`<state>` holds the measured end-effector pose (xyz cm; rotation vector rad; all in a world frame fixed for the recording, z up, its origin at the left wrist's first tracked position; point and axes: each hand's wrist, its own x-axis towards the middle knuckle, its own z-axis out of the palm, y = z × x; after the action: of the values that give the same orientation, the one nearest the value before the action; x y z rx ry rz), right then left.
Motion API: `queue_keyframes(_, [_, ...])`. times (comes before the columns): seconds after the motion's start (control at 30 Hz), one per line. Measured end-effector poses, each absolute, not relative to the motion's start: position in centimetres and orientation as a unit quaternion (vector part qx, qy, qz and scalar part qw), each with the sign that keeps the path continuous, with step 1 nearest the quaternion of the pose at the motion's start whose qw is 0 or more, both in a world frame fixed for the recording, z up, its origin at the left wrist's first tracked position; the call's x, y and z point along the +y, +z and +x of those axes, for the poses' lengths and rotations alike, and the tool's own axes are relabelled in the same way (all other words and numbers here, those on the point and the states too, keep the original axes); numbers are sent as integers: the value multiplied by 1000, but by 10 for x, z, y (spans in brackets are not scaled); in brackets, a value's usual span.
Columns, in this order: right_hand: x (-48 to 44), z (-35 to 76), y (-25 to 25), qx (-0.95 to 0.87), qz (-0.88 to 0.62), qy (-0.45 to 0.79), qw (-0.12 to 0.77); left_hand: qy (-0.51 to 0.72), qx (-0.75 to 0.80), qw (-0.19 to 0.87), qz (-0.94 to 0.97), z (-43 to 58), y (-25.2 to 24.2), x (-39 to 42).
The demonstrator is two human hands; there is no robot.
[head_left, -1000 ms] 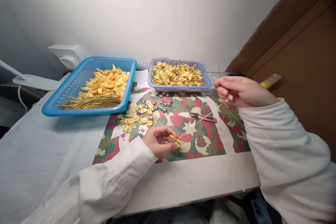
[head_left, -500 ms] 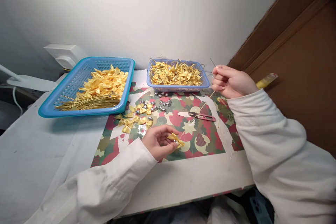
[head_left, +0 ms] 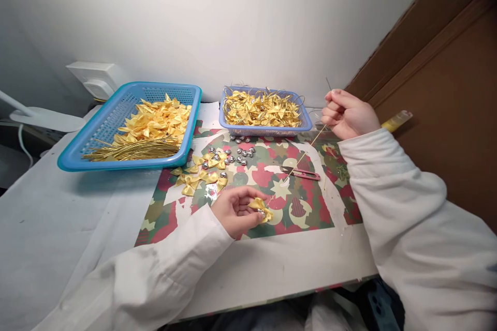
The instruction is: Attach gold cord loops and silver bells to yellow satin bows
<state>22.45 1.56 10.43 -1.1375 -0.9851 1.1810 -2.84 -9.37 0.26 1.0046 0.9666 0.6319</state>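
Fingers of left hand pinching small yellow satin bow low over star-patterned camouflage mat on white desk. From bow, thin gold cord taut up to right hand, its fingers pressed together on thin metal needle, beside small blue basket. Raised higher than a second ago, more cord drawn out; bow unmoved.

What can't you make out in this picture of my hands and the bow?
Head view, bow: its middle is covered by fingers of the left hand.
Head view, right hand: its curled fingers hide how the gold thread is gripped; the thin tip above it is too small to name.
Head view, yellow object: mostly hidden behind the right sleeve.
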Motion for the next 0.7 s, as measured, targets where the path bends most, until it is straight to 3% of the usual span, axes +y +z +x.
queue_keyframes(0.7, [38, 235, 72, -412, -515, 471, 585, 296, 420, 709, 483, -30, 5, -100])
